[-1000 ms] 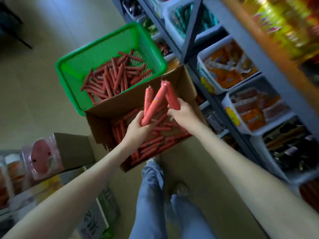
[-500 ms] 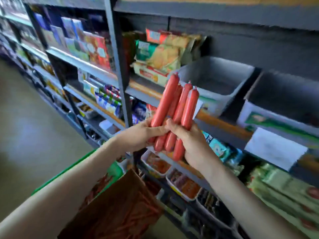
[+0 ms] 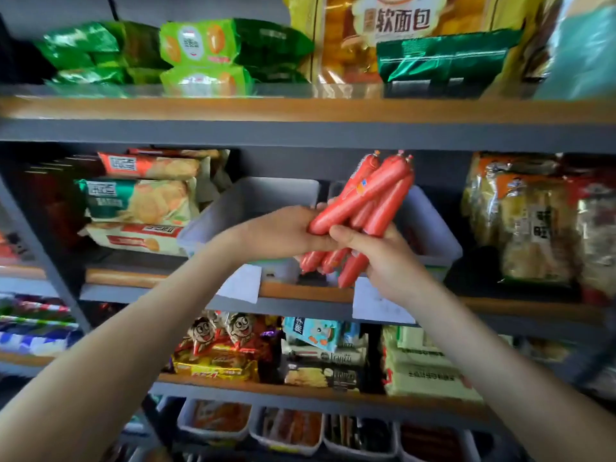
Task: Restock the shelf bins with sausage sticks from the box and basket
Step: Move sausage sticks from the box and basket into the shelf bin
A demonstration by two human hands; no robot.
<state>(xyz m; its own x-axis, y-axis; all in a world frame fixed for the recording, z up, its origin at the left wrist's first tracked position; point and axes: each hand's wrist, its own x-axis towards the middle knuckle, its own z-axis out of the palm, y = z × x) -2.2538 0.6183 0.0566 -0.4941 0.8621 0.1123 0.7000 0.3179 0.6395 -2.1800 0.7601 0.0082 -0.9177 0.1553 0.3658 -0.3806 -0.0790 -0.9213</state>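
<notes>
Shop shelving ahead. Left hand and right hand both grip a bundle of red plastic-cased sausage sticks, tilted before two grey plastic bins. Delivery step; next: lower them in, probably the left bin.

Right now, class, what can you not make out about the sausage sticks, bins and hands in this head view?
Count of sausage sticks: overlapping, gripped by left hand and right hand, head view.
Right bin's contents: hidden behind the sticks and hands.
Paper labels on the shelf edge: blurred, unreadable.
Box, basket: outside the frame.
</notes>
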